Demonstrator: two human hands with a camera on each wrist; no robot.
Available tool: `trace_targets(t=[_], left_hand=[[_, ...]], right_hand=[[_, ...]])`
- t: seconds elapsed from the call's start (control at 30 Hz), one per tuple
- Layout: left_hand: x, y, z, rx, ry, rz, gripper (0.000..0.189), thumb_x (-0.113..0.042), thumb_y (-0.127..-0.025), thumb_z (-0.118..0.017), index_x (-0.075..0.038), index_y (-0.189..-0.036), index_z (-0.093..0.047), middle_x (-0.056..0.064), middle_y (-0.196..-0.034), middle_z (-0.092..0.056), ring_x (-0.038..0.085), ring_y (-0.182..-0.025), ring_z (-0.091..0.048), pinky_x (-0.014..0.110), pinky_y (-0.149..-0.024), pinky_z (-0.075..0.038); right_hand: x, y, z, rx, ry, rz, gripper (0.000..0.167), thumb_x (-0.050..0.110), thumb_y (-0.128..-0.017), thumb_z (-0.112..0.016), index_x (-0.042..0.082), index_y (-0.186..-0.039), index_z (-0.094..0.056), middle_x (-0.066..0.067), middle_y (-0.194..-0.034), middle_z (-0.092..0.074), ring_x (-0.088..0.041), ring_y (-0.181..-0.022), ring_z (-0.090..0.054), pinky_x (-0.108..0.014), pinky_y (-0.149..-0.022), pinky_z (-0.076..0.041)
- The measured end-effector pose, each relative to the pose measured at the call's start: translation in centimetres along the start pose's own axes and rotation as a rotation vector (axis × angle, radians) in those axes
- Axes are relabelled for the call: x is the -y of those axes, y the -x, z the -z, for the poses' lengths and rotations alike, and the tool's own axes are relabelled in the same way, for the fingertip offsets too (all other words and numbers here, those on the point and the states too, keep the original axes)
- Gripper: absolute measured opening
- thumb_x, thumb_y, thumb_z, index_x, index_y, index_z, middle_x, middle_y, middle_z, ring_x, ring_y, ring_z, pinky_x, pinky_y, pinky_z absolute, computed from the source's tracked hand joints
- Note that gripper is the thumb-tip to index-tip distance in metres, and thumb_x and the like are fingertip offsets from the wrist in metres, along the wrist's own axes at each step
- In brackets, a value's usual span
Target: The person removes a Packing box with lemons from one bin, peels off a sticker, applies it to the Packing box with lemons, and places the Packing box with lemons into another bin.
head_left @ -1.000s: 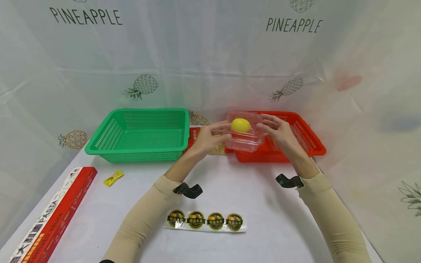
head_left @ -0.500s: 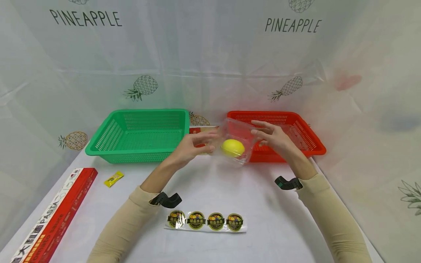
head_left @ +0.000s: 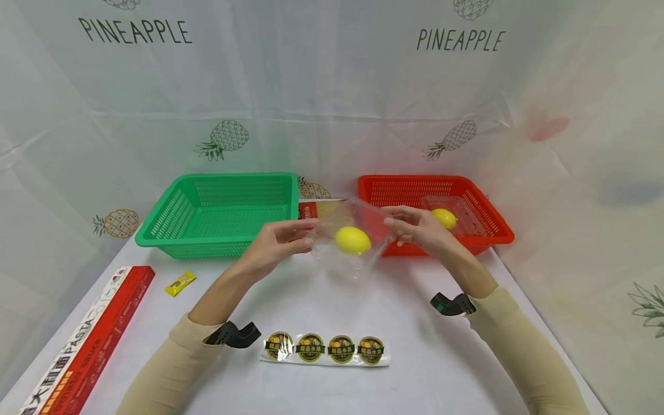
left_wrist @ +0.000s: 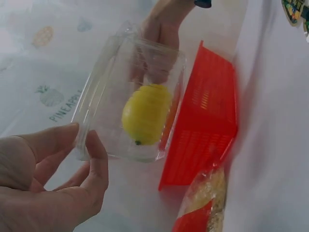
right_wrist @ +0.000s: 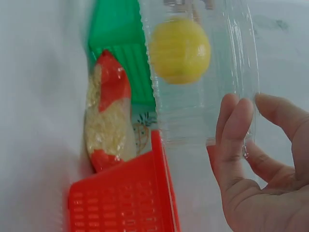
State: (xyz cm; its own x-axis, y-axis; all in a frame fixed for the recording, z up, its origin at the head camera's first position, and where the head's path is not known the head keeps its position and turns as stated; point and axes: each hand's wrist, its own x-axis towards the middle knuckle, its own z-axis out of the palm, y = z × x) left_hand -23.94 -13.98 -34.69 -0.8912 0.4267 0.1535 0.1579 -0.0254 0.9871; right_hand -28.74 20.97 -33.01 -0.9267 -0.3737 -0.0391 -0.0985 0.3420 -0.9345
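At nine and three o'clock of a clear box (left_wrist: 107, 108), left hand (head_left: 263, 249) and right hand (head_left: 427, 230) pinch it, fingers (left_wrist: 98, 164) nearly closed, best held level to steady its lemon (head_left: 353, 240).

Beige sleeves, black wrist pieces, bare hands.
From my remote seat, the head view shows a plain beige long sleeve of matte cloth (head_left: 166, 360) toward eight o'clock, on the person's left arm, and a matching beige right sleeve with fine creases (head_left: 524, 346) toward four. I see a curved black left wrist piece (head_left: 236, 335) toward seven; toward four, a curved black right wrist piece (head_left: 452, 304) bears a small green patch (head_left: 440, 307).
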Motion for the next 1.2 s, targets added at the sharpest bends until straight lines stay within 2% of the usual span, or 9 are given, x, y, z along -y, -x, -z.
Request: trace_targets(t=[0.1,0.3,0.47,0.6,0.77,0.93,1.07,1.2], left_hand=[[0.1,0.7,0.3,-0.018,0.003,0.01,0.046,-0.009,-0.092,-0.068,-0.005,-0.136,-0.057,0.012,-0.141,-0.057,0.018,-0.109,-0.067,0.033,-0.094,-0.056],[0.6,1.9,1.0,-0.081,-0.007,0.041,0.046,-0.011,-0.092,-0.068,-0.006,-0.136,-0.057,0.018,-0.137,-0.058,0.013,-0.103,-0.067,0.03,-0.092,-0.056],[1.4,2.4,1.7,-0.152,0.037,0.054,0.047,-0.01,-0.093,-0.067,-0.001,-0.137,-0.054,0.014,-0.14,-0.055,0.01,-0.11,-0.065,0.027,-0.092,-0.055],[2.0,2.8,2.1,-0.172,0.037,0.07,0.048,-0.01,-0.093,-0.066,0.0,-0.138,-0.052,0.015,-0.144,-0.052,0.016,-0.117,-0.062,0.026,-0.094,-0.054],[2.7,3.3,2.4,-0.184,-0.015,0.11,0.051,-0.017,-0.093,-0.068,-0.005,-0.14,-0.052,0.015,-0.146,-0.05,0.022,-0.127,-0.057,0.022,-0.096,-0.052],[3.5,3.6,2.3,-0.203,-0.052,0.144,0.059,-0.022,-0.089,-0.073,-0.006,-0.142,-0.051,0.015,-0.147,-0.05,0.022,-0.131,-0.054,0.017,-0.098,-0.049],[4.3,3.9,2.1,-0.219,-0.047,0.143,0.06,-0.02,-0.09,-0.072,-0.004,-0.142,-0.049,0.019,-0.148,-0.048,0.026,-0.135,-0.05,0.016,-0.097,-0.048],[5.2,4.3,1.8,-0.223,-0.056,0.134,0.056,-0.017,-0.092,-0.069,-0.001,-0.142,-0.049,0.019,-0.149,-0.046,0.027,-0.138,-0.046,0.013,-0.096,-0.047]], right_hand=[[0.0,0.5,-0.6,0.018,0.018,-0.001,0.049,0.043,-0.091,-0.068,0.024,-0.135,-0.058,-0.011,-0.11,-0.063,-0.028,-0.086,-0.065,-0.032,-0.077,-0.059],[-0.2,1.4,-1.6,0.066,0.065,0.011,0.049,0.042,-0.092,-0.066,0.026,-0.137,-0.056,-0.007,-0.123,-0.062,-0.03,-0.09,-0.066,-0.038,-0.084,-0.058],[-0.9,1.9,-2.4,0.097,0.071,0.031,0.048,0.036,-0.091,-0.069,0.023,-0.136,-0.057,-0.011,-0.111,-0.065,-0.027,-0.095,-0.064,-0.041,-0.085,-0.058],[-1.4,2.1,-3.3,0.162,0.017,0.035,0.054,0.028,-0.092,-0.069,0.015,-0.141,-0.052,-0.018,-0.106,-0.063,-0.027,-0.085,-0.068,-0.036,-0.078,-0.06],[-2.0,2.4,-4.4,0.215,-0.061,0.002,0.061,0.025,-0.093,-0.068,0.014,-0.147,-0.043,-0.021,-0.115,-0.058,-0.023,-0.079,-0.072,-0.031,-0.074,-0.061],[-2.6,3.1,-5.4,0.249,-0.111,-0.044,0.072,0.025,-0.092,-0.069,0.024,-0.153,-0.033,-0.027,-0.133,-0.052,-0.027,-0.081,-0.073,-0.034,-0.077,-0.061],[-3.2,3.4,-6.1,0.271,-0.088,-0.01,0.074,0.025,-0.091,-0.07,0.029,-0.154,-0.03,-0.025,-0.142,-0.049,-0.03,-0.084,-0.074,-0.037,-0.077,-0.061],[-4.0,3.4,-6.6,0.262,-0.039,0.04,0.075,0.022,-0.09,-0.071,0.024,-0.154,-0.032,-0.024,-0.139,-0.052,-0.028,-0.084,-0.074,-0.038,-0.074,-0.061]])
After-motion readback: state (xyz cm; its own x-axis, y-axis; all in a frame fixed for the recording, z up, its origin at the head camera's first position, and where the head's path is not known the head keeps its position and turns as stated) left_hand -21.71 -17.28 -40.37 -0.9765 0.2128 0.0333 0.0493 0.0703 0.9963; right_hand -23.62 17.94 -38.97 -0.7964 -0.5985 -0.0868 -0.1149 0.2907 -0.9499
